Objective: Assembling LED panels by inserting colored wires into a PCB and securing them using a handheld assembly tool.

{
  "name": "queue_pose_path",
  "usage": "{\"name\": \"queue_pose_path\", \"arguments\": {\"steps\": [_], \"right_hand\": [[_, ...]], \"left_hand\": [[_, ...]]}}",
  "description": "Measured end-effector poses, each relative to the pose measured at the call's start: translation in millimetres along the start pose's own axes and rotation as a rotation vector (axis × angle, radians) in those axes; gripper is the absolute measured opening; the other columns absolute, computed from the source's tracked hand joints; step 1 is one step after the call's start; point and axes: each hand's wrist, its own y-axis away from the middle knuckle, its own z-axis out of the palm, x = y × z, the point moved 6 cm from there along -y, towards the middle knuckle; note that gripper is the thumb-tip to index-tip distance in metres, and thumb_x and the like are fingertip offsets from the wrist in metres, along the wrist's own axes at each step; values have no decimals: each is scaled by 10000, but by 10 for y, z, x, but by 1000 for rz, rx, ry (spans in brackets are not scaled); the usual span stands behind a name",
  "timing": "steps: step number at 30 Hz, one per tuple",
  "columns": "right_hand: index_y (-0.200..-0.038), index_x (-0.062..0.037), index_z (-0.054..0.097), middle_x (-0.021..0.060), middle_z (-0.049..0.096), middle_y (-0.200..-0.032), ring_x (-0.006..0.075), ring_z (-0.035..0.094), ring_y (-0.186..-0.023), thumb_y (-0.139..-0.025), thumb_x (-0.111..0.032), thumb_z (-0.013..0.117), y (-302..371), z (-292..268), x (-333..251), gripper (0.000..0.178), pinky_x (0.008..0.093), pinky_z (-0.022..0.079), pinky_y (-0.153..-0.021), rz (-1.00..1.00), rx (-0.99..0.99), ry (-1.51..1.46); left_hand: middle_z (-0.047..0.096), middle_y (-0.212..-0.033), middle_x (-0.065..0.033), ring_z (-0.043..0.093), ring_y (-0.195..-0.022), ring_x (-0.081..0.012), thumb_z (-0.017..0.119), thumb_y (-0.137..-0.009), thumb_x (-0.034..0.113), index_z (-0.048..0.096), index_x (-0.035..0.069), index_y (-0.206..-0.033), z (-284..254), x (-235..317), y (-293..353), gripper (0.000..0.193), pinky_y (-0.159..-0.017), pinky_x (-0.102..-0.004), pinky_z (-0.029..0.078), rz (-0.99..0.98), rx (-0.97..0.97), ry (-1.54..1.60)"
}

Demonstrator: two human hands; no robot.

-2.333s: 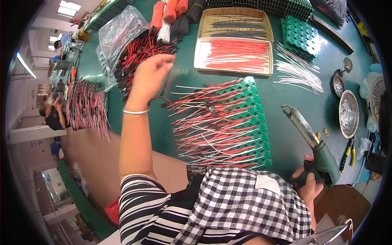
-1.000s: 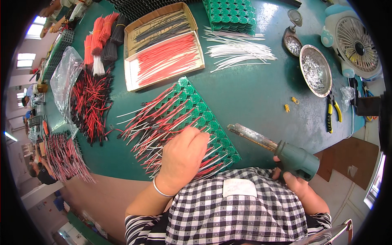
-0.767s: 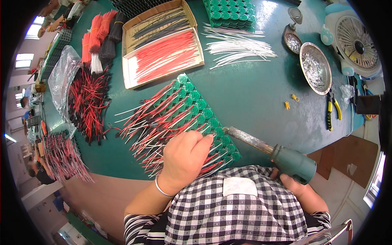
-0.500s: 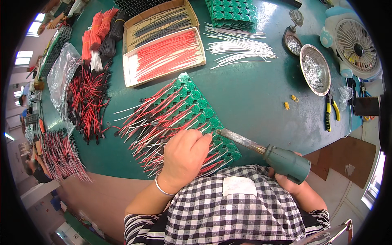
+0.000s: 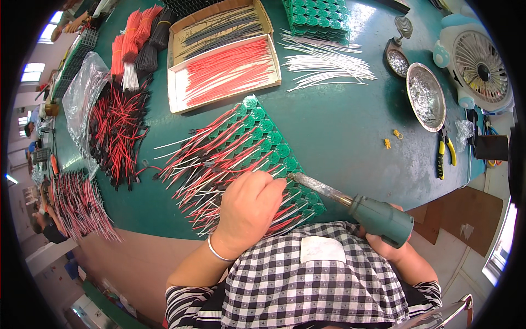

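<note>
Ideally, the right hand (image 5: 387, 248) is holding the soldering iron (image 5: 378, 218) steady toward ten o'clock over the board (image 5: 281, 148), clear of the left hand (image 5: 247, 207), which is pinching narrowly, contents unclear.

Left hand (image 5: 251, 205) palm down, pinched together; right hand (image 5: 385, 247) curled in grip, partly hidden.

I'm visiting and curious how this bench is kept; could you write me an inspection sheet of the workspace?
Surface: green tabletop, glare at right.
Work things: green circuit-board panel, red and white wires across it; soldering iron, tip at the panel, contact unclear.
Clutter: yellow-and-black pliers, clear plastic bag.
Hands: left hand closed over the wires, anything pinched hidden; right hand grips the iron.
Cables: iron's cord, nothing seen.
Surroundings: fan at right; another person at far left.
</note>
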Motion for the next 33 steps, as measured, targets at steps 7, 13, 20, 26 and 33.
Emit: {"name": "queue_pose_path", "arguments": {"steps": [7, 13, 20, 26, 33], "right_hand": [[-969, -9, 652, 88, 664, -786, 223, 644, -624, -807, -144, 603, 77, -55, 18, 216, 336, 518, -614, 39, -44, -13], [-1042, 16, 629, 103, 662, -857, 180, 674, -646, -839, -75, 565, 131, -68, 47, 232, 304, 543, -612, 187, 18, -222], [-1040, 18, 634, 111, 662, -874, 187, 675, -640, -815, -55, 579, 124, -74, 28, 242, 317, 547, -634, 140, 28, -230], [-978, -16, 664, 119, 681, -893, 284, 662, -722, -746, -31, 603, 147, -45, 59, 240, 378, 521, -661, 91, -32, -25], [-945, -7, 659, 105, 666, -831, 274, 640, -710, -741, -79, 610, 62, -26, 12, 222, 369, 512, -665, 36, -21, -37]], "left_hand": [[566, -816, -72, 579, -723, -247, 716, -681, -21, 671, 38, -902, -2, -4, -2, 233, -621, -348, 480, -4, -5, 2], [570, -811, -74, 579, -717, -248, 722, -679, -22, 669, 40, -896, -3, -2, -8, 232, -618, -351, 477, -11, -2, 3], [566, -776, -71, 571, -674, -246, 735, -681, -21, 629, 53, -814, -14, -8, -55, 186, -574, -346, 462, -39, 75, 42], [559, -754, -69, 558, -637, -241, 741, -682, -21, 612, 50, -788, 25, 1, -51, 182, -532, -344, 445, -11, 97, 1], [555, -751, -69, 554, -635, -240, 739, -678, -25, 611, 44, -776, 24, 5, -52, 175, -531, -342, 443, -3, 100, -7]]}}
